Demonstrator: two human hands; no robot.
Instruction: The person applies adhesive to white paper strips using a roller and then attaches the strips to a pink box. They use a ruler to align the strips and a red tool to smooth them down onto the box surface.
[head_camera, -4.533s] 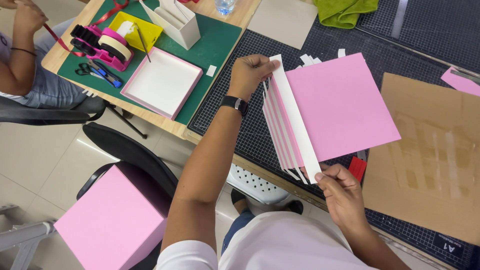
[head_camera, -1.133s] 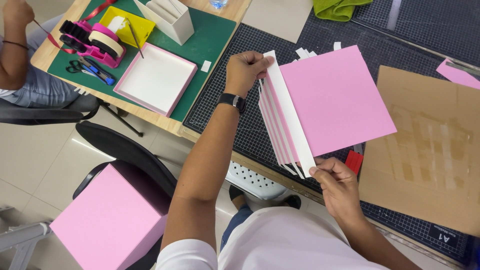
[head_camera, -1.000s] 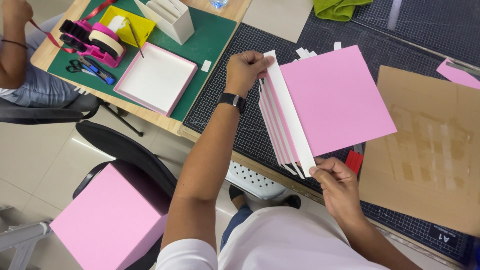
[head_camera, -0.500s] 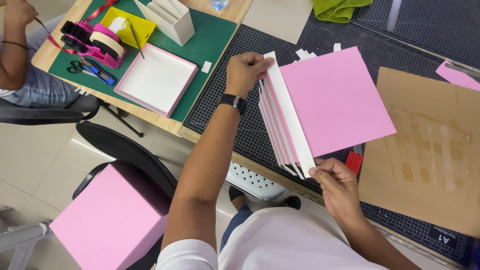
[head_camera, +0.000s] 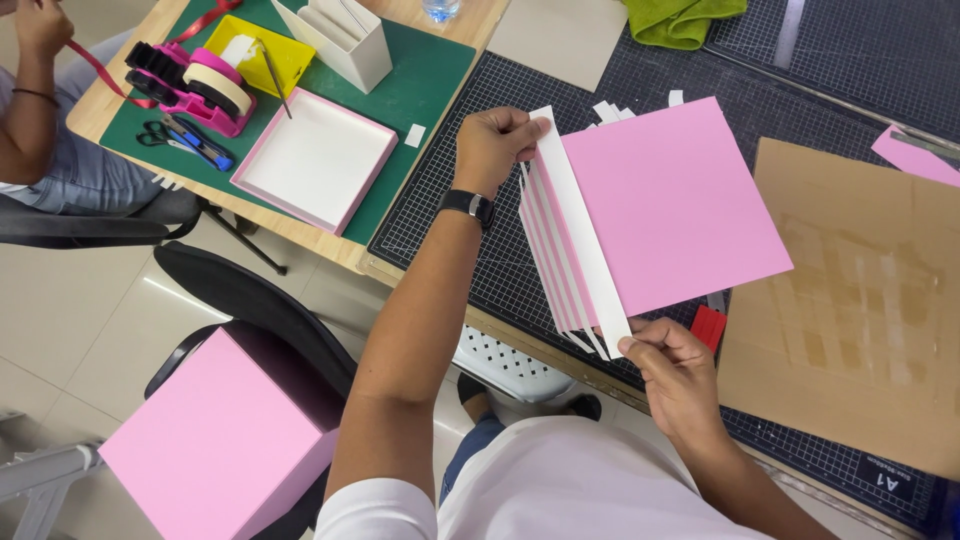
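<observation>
Head view: at frame centre, a fanned stack of pink sheets (head_camera: 670, 210) is lying over the dark grid mat (head_camera: 450, 190) on the surface. The left hand (head_camera: 492, 148) is pinching the stack's upper white edge; the right hand (head_camera: 678, 375) is pinching its lower corner. Brown cardboard (head_camera: 860, 300) is lying at right, a pink-rimmed tray (head_camera: 315, 160) at upper left.

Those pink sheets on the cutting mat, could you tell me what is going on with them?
A person holds a fanned stack of pink sheets with white edges over the black cutting mat. The left hand pinches the stack's top corner, and the right hand grips the bottom corner. A cardboard sheet lies to the right. On the next table, a pink-rimmed box lid and a tape dispenser rest on a green mat, where another person sits.
</observation>
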